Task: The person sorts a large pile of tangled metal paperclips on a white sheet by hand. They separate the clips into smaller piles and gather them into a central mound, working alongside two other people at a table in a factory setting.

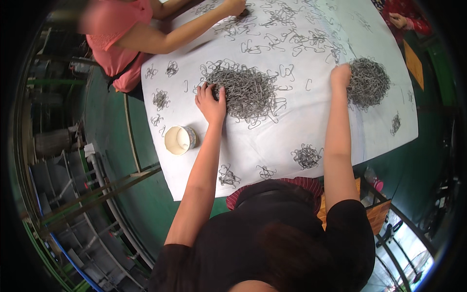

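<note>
A large pile of bent grey wire hooks [248, 92] lies in the middle of the white-covered table. My left hand [210, 103] rests at its left edge, fingers spread and touching the wires. A second dense pile of wire hooks [369, 83] sits at the right. Against that pile's left side is my right hand [341, 76], its fingers curled closed; whatever they hold is hidden. Loose hooks [309, 84] lie between the two piles. A smaller tangled clump of hooks [307, 156] lies near the table's front edge.
A white paper cup [179, 140] lies tilted at the left, its mouth toward me. Many scattered hooks [282, 34] spread across the far side. A co-worker in pink [126, 39] reaches over the far left; another person's hand [399, 20] shows at far right.
</note>
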The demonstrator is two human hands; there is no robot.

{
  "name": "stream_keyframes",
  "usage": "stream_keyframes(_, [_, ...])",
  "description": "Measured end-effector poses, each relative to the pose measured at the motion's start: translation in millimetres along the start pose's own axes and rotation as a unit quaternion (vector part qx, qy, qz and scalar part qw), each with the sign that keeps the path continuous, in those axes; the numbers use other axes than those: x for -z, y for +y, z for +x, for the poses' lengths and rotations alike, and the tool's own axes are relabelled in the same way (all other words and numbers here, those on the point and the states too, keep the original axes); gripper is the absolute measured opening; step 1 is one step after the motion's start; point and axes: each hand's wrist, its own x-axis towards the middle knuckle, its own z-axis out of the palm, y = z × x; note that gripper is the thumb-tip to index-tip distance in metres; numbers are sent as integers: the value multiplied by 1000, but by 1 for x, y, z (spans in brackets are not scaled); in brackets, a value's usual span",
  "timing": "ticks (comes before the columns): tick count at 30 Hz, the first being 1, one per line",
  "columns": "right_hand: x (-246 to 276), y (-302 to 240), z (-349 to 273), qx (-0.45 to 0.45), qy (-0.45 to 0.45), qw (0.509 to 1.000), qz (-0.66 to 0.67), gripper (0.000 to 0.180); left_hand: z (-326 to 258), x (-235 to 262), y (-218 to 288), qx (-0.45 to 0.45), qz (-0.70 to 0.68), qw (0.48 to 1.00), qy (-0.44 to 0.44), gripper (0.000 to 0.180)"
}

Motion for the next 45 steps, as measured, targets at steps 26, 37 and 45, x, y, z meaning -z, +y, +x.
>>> stream_keyframes(26, [16,13,-98,82,-474,511,712,6,-96,216,305,-186,-893,221,-346,37])
stream_keyframes(37, [22,2,-104,-51,-395,510,763,32,-111,207,317,-194,-874,206,-395,51])
stream_keyframes(45, [-13,6,-63,58,-230,889,392,26,-86,204,301,-223,-857,245,-394,64])
